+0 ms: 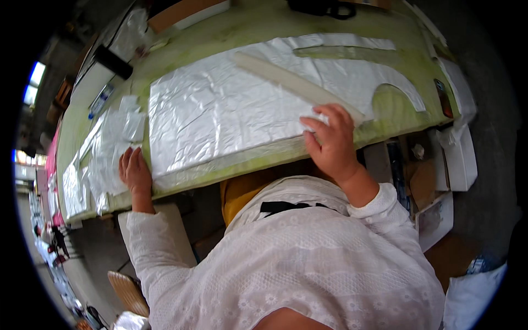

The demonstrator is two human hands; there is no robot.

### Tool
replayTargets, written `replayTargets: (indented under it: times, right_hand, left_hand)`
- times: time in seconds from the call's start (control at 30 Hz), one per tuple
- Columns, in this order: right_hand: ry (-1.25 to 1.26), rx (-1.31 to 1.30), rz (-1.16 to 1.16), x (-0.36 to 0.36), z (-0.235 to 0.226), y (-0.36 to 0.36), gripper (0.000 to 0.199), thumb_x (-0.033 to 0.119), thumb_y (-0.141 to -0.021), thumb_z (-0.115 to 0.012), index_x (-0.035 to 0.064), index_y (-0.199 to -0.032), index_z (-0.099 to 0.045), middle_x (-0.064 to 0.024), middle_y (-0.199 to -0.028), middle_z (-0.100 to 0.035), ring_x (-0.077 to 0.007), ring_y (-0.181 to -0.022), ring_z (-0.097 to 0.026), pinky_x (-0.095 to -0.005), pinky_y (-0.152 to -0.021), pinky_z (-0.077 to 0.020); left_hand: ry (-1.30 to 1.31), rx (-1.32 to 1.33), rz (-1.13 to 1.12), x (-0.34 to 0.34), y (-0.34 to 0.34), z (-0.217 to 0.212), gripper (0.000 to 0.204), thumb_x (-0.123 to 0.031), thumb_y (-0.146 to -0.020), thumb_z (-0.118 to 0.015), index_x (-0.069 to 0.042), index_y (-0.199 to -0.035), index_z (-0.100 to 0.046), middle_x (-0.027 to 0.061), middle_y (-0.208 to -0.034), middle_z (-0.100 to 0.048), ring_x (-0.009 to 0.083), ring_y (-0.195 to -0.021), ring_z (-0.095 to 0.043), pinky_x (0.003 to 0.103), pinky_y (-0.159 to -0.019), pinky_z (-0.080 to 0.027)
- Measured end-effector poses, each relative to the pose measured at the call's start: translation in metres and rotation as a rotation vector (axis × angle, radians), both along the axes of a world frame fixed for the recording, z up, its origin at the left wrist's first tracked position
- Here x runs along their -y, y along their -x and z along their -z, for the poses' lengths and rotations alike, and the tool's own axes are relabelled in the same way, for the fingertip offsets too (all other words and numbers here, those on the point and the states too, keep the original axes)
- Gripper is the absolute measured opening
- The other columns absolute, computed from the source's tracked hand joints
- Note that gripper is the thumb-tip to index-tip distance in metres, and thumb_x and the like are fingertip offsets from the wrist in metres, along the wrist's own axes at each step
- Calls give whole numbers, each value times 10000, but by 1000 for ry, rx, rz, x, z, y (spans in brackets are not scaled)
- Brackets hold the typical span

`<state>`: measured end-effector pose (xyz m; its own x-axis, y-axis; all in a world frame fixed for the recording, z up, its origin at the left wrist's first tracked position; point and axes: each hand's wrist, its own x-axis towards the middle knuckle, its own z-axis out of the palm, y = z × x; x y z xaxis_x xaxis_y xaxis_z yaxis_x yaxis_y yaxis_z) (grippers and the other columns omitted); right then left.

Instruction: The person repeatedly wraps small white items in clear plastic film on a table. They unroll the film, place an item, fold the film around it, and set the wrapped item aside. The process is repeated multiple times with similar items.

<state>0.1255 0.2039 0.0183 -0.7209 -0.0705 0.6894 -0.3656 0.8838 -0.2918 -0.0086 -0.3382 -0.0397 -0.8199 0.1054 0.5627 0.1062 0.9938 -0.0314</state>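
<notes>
A person's right hand (330,140), fingers spread, presses flat on a crinkled silver foil-like sheet (231,110) lying across a green worktable (396,107), beside a long pale ruler (297,85). The left hand (135,173) rests open, holding nothing, at the sheet's left edge.

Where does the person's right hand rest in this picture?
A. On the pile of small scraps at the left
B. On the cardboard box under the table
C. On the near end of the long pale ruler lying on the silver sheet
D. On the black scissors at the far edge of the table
C: the right hand presses with spread fingers on the near end of the ruler, which lies slanted across the silver sheet.
</notes>
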Motion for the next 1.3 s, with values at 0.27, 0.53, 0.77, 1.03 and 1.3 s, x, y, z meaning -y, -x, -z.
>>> replayTargets:
  times: [0.27,0.53,0.77,1.03,1.3]
  right_hand:
    - [110,491,74,-57,-6,-22,469,143,-820,-737,184,-1284,-685,-133,-1064,-613,-341,-940,-635,-424,-824,-542]
    - [484,550,-43,-12,7,-38,559,198,-880,-749,130,-1406,-573,-126,-1215,-555,-273,-909,-649,-366,-804,-552]
    - [231,163,227,-71,20,-47,524,136,-785,-809,102,-1280,-640,-138,-1265,-563,-349,-1158,-557,-430,-990,-473]
    - [119,290,183,-111,30,-72,298,95,-795,-767,78,-1084,-693,-108,-1113,-642,-327,-1080,-589,-454,-932,-480]
    - [448,-108,-26,-77,-23,-44,201,48,-807,-753,67,-985,-661,-108,-899,-683,-328,-839,-642,-436,-797,-503]
  left_hand:
    - [16,58,-191,-12,-10,-4,290,-401,-1032,-559,-305,-1254,-718,-53,-1511,-532,285,-1532,-271,687,-1158,-140]
    - [-325,120,572,-173,-34,-41,284,-256,-1034,-581,-110,-1249,-694,74,-1468,-569,382,-1493,-329,523,-1210,-236]
    - [-574,436,862,-294,-54,-59,372,-36,-904,-677,-68,-1275,-678,161,-1497,-515,366,-1467,-377,476,-1198,-303]
    - [-342,518,914,-391,-43,-48,533,-123,-875,-745,-123,-1391,-612,181,-1585,-397,366,-1486,-350,452,-1191,-331]
    - [-1649,1379,806,-432,-92,-106,584,-262,-1039,-612,-44,-1537,-399,130,-1346,-569,212,-1105,-600,361,-975,-502]
